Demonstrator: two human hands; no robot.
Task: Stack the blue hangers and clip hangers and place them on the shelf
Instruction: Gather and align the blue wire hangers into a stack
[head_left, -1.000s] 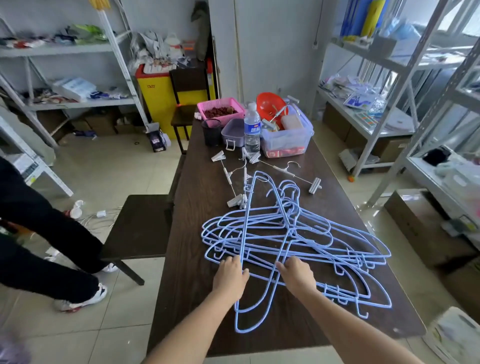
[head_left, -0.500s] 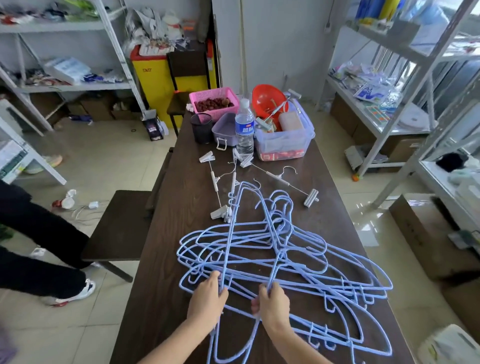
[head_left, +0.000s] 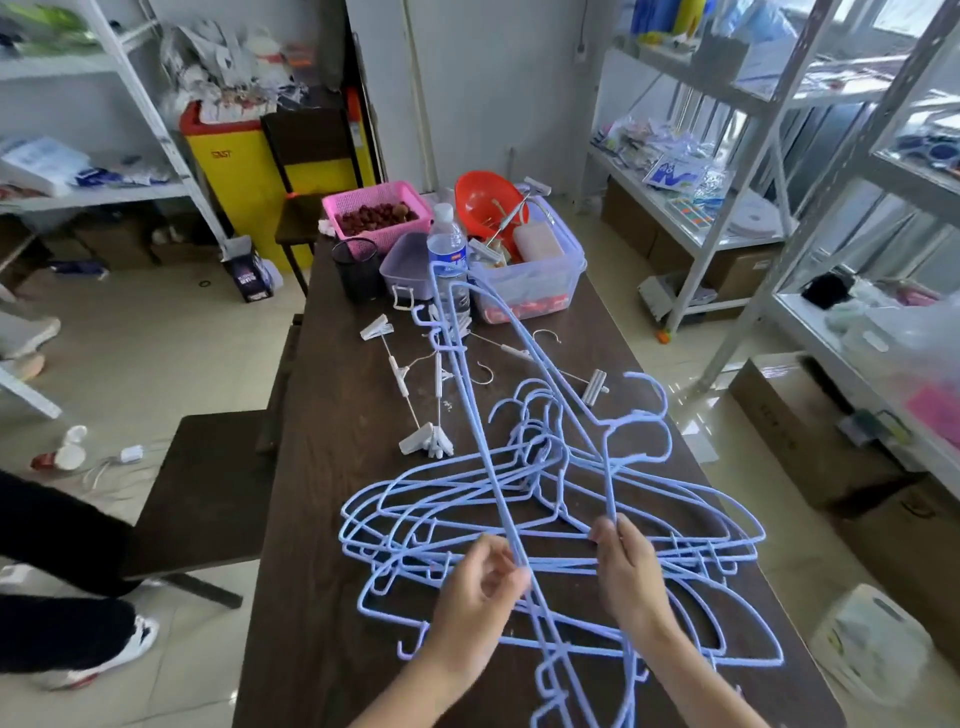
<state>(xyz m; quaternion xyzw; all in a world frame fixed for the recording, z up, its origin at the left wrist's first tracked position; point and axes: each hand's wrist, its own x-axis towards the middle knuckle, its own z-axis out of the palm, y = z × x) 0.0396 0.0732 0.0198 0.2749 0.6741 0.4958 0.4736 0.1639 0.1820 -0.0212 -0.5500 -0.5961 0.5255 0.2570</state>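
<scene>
Tangled heap of blue hangers (head_left: 550, 499) on a dark tabletop (head_left: 332, 467). Left hand (head_left: 480, 597) pinching one raised hanger's wire; right hand (head_left: 631, 566) pinching another's. White clip hangers (head_left: 426, 410) lying just beyond the heap. Metal shelf (head_left: 717, 228) to the right.

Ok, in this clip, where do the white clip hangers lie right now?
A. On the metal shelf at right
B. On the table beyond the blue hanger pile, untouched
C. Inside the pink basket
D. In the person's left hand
B: the clip hangers lie on the table beyond the blue hangers, while the left hand and right hand each pinch blue hanger wire.
</scene>
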